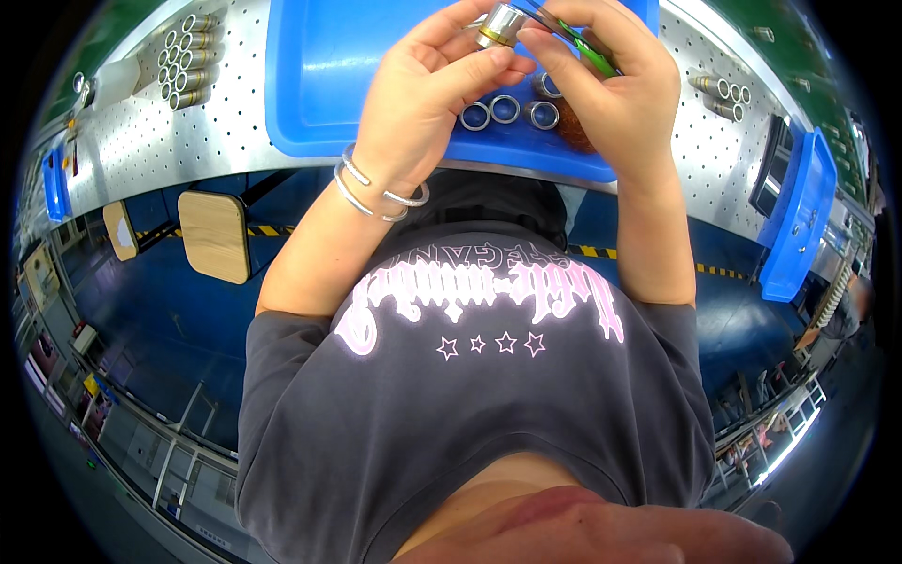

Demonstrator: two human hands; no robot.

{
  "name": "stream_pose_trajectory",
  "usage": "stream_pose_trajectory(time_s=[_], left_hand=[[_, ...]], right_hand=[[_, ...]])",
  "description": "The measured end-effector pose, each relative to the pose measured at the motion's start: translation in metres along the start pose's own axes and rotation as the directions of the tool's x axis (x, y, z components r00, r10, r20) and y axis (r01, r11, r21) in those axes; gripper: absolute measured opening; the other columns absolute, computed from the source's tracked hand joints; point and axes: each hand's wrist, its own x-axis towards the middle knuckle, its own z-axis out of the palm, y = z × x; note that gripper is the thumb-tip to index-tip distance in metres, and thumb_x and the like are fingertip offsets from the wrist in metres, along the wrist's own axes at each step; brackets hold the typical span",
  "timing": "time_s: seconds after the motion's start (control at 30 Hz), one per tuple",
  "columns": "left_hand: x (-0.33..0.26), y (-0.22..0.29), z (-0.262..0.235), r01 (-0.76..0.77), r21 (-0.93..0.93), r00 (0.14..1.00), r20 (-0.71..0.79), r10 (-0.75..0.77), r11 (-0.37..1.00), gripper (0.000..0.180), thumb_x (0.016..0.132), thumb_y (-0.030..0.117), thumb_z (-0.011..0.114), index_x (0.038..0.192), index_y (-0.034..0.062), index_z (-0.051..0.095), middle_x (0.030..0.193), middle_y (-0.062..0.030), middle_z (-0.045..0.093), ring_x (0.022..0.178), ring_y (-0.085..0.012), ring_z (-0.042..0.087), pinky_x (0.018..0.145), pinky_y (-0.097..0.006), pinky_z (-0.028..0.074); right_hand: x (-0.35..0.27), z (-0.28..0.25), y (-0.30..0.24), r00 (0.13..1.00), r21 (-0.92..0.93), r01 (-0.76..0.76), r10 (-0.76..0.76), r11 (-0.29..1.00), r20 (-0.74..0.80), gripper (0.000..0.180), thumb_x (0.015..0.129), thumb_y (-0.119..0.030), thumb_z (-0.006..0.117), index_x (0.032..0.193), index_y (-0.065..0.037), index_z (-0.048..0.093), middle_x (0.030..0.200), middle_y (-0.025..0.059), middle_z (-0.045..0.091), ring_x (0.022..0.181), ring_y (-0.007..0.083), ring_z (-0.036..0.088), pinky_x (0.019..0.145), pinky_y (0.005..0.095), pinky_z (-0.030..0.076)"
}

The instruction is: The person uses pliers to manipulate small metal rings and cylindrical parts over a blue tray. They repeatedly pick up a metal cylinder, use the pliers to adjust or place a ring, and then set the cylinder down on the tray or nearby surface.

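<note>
Between the thumb and fingers of my left hand [413, 99] is a short silver metal sleeve [501, 25] with a yellowish band near its lower end. My right hand [625, 99] grips a thin tool [594, 56] with green and black parts; its dark slender end reaches toward the sleeve's top. Whether it touches the sleeve, I cannot tell. Both hands are over a blue tray [324, 70]. Below them in the tray stand several similar metal sleeves [505, 109], their round openings facing me. A brown rough-looking object [575, 132] lies beside these, partly hidden by my right hand.
The tray rests on a perforated metal bench [240, 132]. Several sleeves [191, 61] are grouped at left, and a smaller group [722, 94] at right. Another blue tray [799, 221] hangs at the bench's right edge, beside a dark flat device [775, 155]. A wooden-topped stool [214, 237] stands below left.
</note>
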Motion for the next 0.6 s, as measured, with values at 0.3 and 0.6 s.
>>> stream_pose_trajectory(time_s=[0.3, 0.6], left_hand=[[-0.003, -0.001, 0.009, -0.088, 0.338, 0.995, -0.021, 0.101, 0.937, 0.035, 0.092, 0.008, 0.052, 0.124, -0.0059, 0.050, 0.106, -0.0129, 0.062, 0.092, -0.0191, 0.065, 0.082, -0.027, 0.052], [-0.005, 0.001, 0.014, -0.105, 0.378, 0.994, 0.031, 0.101, 0.920, 0.036, 0.093, 0.011, 0.050, 0.125, -0.0062, 0.049, 0.107, -0.0167, 0.062, 0.093, -0.0211, 0.065, 0.083, -0.029, 0.052]], right_hand=[[-0.005, -0.005, -0.009, 1.000, -0.020, 0.007, -0.007, 1.000, -0.013, 0.019, 0.071, 0.006, 0.069, 0.088, 0.000, 0.062, 0.079, 0.0069, 0.059, 0.072, 0.0147, 0.057, 0.065, 0.0246, 0.045], [-0.013, -0.014, -0.009, 0.991, -0.064, -0.017, 0.008, 0.998, -0.134, 0.019, 0.072, 0.010, 0.065, 0.089, 0.002, 0.061, 0.080, 0.0056, 0.060, 0.073, 0.0112, 0.056, 0.066, 0.0224, 0.044]])
